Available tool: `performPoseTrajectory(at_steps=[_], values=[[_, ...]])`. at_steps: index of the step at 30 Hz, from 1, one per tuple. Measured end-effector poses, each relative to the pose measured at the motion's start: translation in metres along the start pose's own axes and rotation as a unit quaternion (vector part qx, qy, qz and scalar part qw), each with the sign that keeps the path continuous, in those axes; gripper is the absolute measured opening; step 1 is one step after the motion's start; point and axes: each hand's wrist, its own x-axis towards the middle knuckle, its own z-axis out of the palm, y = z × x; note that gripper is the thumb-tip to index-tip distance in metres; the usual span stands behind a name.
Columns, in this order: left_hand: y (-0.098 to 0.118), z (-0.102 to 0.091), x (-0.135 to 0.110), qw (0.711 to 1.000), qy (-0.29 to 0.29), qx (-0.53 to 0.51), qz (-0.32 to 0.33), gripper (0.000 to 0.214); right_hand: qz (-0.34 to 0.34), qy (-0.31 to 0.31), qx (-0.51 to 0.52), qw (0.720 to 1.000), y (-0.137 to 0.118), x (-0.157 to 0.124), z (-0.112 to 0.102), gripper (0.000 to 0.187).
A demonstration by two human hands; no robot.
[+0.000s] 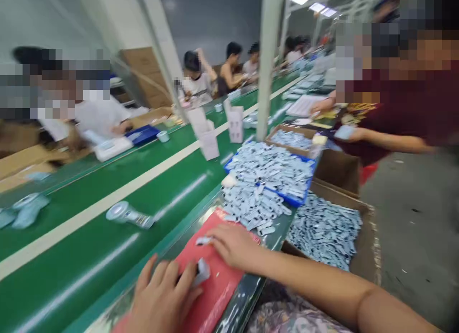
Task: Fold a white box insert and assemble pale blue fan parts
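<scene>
My left hand (163, 297) rests on a red mat (215, 285) at the near edge of the bench and pinches a small pale blue-grey piece (202, 271) between thumb and fingers. My right hand (234, 244) lies flat on the same mat, fingertips touching another small pale piece (203, 240). Just beyond the mat lies a loose heap of the same pale pieces (253, 206), spilling from a blue tray (300, 199) piled with them.
A green conveyor belt (118, 199) with a white stripe runs along the left, carrying a clear wrapped item (129, 214) and white boxes (209, 141). Cardboard boxes (366, 237) of pale pieces stand to the right. Other people sit along both sides; a white post (267, 60) rises mid-bench.
</scene>
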Motion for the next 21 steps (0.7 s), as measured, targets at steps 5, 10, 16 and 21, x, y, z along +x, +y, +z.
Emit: performPoseTrajectory(at_steps=[5,10,16,21], values=[[0.02,-0.01,-0.006,0.976,-0.168,-0.071,-0.116,0.042,0.085,-0.035,0.114,0.989,-0.004,-0.008,-0.017,0.019],[0.02,-0.013,-0.031,0.958,-0.141,-0.172,-0.182,0.037,0.049,-0.134,0.133,0.981,-0.035,-0.007,-0.014,0.013],[0.023,-0.011,-0.042,0.944,-0.03,-0.263,-0.197,0.036,-0.028,-0.225,-0.018,0.974,-0.072,0.004,0.014,0.012],[0.027,-0.007,-0.053,0.929,0.019,-0.306,-0.205,0.014,-0.041,-0.23,-0.109,0.966,-0.078,0.003,0.024,0.015]])
